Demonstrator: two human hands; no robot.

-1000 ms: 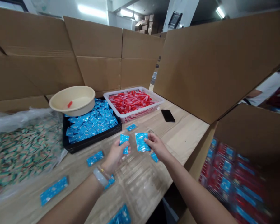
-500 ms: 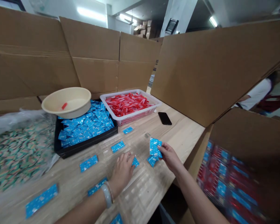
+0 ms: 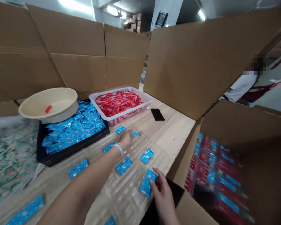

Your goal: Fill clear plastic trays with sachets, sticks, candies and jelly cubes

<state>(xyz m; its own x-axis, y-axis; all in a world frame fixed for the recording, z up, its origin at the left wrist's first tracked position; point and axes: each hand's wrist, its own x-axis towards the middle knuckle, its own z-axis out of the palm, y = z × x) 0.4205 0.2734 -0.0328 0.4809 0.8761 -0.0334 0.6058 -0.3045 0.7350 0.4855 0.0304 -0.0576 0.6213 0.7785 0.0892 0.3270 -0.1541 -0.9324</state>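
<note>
My left hand point(image 3: 125, 138) reaches out over the clear plastic blister trays point(image 3: 128, 190) on the wooden table point(image 3: 175, 131), its fingers curled onto a small blue sachet point(image 3: 133, 134) at the far end of the trays. My right hand point(image 3: 163, 193) is near the table's front edge and pinches a small stack of blue sachets point(image 3: 147, 185). More blue sachets point(image 3: 124, 165) lie singly in the tray pockets, one of them between my hands point(image 3: 146, 155).
A black tray of blue sachets point(image 3: 72, 128) carries a cream bowl point(image 3: 49, 104). Beside it stands a white basket of red sticks point(image 3: 120, 103), then a black phone point(image 3: 157, 114). A bag of green packets point(image 3: 9, 153) lies left. An open carton of red-blue packs point(image 3: 215, 175) sits right. Cardboard walls surround; another person point(image 3: 241, 86) stands behind.
My left hand has stretched forward to the far end of the trays. My right hand has drawn back to the near table edge with its sachets. More sachets now lie in the pockets.
</note>
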